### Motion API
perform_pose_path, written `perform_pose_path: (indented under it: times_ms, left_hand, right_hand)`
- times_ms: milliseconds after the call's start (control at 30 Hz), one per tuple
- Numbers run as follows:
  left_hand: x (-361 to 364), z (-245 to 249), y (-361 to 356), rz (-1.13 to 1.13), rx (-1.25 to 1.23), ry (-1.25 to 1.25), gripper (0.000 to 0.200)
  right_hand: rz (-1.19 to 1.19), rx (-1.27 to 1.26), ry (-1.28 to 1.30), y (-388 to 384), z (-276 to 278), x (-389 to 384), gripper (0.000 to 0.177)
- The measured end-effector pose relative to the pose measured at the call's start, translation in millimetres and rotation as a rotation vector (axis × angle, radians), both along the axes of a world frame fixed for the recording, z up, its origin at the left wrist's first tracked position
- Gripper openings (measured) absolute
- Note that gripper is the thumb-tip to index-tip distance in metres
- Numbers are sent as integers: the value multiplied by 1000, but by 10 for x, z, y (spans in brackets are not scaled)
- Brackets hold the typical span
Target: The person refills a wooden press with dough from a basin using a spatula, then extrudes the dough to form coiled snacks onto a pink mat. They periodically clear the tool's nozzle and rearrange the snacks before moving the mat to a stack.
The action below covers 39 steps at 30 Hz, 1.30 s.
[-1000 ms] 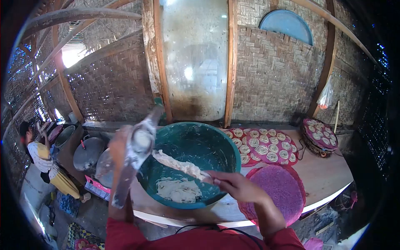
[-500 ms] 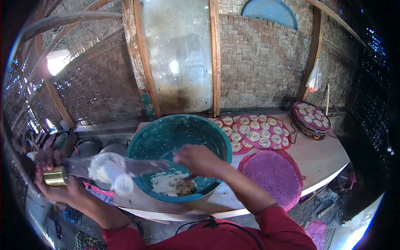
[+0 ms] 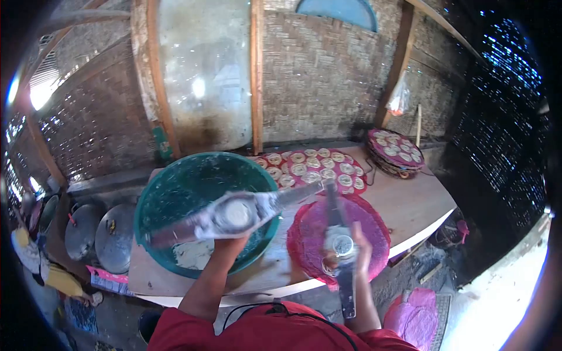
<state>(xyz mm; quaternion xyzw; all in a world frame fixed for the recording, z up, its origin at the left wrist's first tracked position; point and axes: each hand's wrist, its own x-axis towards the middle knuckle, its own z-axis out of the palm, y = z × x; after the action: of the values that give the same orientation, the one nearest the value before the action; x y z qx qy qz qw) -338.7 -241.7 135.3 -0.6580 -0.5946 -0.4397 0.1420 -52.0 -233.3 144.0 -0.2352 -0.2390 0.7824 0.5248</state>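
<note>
Left hand (image 3: 233, 241) grips the dough-loaded press (image 3: 237, 213) over the bowl (image 3: 178, 184); right hand (image 3: 354, 257) clasps its other handle (image 3: 333, 205) above the bare purple tray (image 3: 374, 225). Farther trays (image 3: 310, 167) already hold coils; this one looks unfilled, with dough (image 3: 193, 254) left in the bowl.

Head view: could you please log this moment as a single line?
left hand: holds dough-filled grey metal press arm over round teal plastic basin | right hand: grips other press arm over round magenta woven tray
</note>
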Motion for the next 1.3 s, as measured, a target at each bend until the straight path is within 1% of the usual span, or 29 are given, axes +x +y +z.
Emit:
perform_pose_path:
  times_ms: [67, 100, 133, 167, 200, 267, 300, 333, 367, 400, 433, 500, 533, 600, 633, 733, 767, 800, 867, 900, 967, 1000, 1067, 1100, 1133, 1200, 1233, 1267, 1300]
  left_hand:
    - [380, 347, -112, -483, 3, -121, 34]
    - [595, 457, -215, -368, -69, 74, 26]
    - [656, -57, -83, -343, -155, 162, 41]
    - [809, -95, -77, -541, -269, 32, 40]
    - [996, -98, -58, -733, -380, -96, 39]
    - [1466, 590, -237, -825, -765, -304, 39]
    - [1592, 249, -140, -941, -729, -476, 42]
    - [1703, 302, -142, -940, -812, -502, 42]
    - [1806, 251, -125, -967, -797, -548, 36]
    - [1909, 187, -85, -991, -779, -595, 31]
    - [2011, 148, -28, -994, -780, -600, 31]
    - [2217, 51, 71, -841, -761, -100, 28]
    - [2322, -3, 116, -841, -766, -103, 28]
    - [2539, -98, 176, -1038, -900, -214, 26]
    - [2645, -127, 168, -1037, -907, -223, 26]
    - [2935, -181, 166, -1079, -870, -336, 21]
    - [3030, -252, 195, -1068, -999, -374, 34]
    - [3125, -280, 176, -1059, -1000, -383, 34]
    - [3328, -338, 110, -1030, -917, -480, 20]
    - [3420, -424, 108, -1018, -910, -486, 20]
    - [3584, -607, 133, -1009, -1024, -709, 21]
    - [3620, -672, 119, -995, -1029, -717, 21]
    - [3634, -663, 156, -924, -1028, -628, 22]
    - [3589, -584, 155, -927, -619, -360, 26]
    - [3529, -488, 187, -917, -616, -362, 26]
    - [3411, -359, 239, -892, -1035, -491, 38]
    - [3357, -542, 346, -905, -1135, -365, 55]
    - [3321, -466, 335, -898, -1134, -369, 55]
    - [3276, -342, 332, -1027, -977, -477, 61]
  right_hand:
    - [-131, 160, 55, -72, 199, 415, 66]
    - [-237, 260, -88, -157, 265, 575, 66]
    - [-337, 354, -236, -243, 338, 708, 68]
    - [-398, 612, -490, -263, 481, 789, 71]
    - [-510, 635, -618, -432, 829, 613, 74]
    - [-470, 858, -783, -411, 852, 825, 74]
    - [-481, 851, -790, -431, 909, 913, 74]
    - [-389, 919, -1012, -481, 1025, 992, 74]
    - [-280, 982, -1235, -488, 1120, 1073, 73]
    - [-277, 981, -1243, -443, 1171, 1148, 73]
    - [-271, 1076, -1337, -397, 1207, 1215, 72]
    - [-239, 1185, -1456, -296, 1253, 1367, 72]
    - [-234, 1180, -1456, -249, 1247, 1448, 72]
    - [-96, 1203, -1450, -158, 1212, 1605, 74]
    - [-21, 1228, -1602, -152, 1219, 1665, 75]
    - [30, 1201, -1549, -15, 1085, 1886, 71]
    - [41, 1206, -1544, 35, 1024, 1949, 71]
    - [105, 1170, -1519, 84, 952, 2008, 72]
    - [181, 1142, -1489, 148, 804, 2148, 72]
    - [195, 1141, -1499, 162, 724, 2211, 72]
    - [282, 1100, -1545, 205, 548, 2344, 72]
    - [295, 1101, -1534, 222, 423, 2427, 72]
    - [376, 816, -1149, 330, 178, 2648, 80]
    - [612, 621, -983, 403, 61, 2828, 82]
    - [834, 416, -808, 463, -82, 3030, 85]
    - [1140, 138, -492, 427, -516, 3341, 99]
    - [1148, 139, -492, 325, -558, 3359, 99]
    - [1057, 147, -416, 212, -550, 3366, 104]
    - [964, 152, -341, 147, -524, 3364, 109]
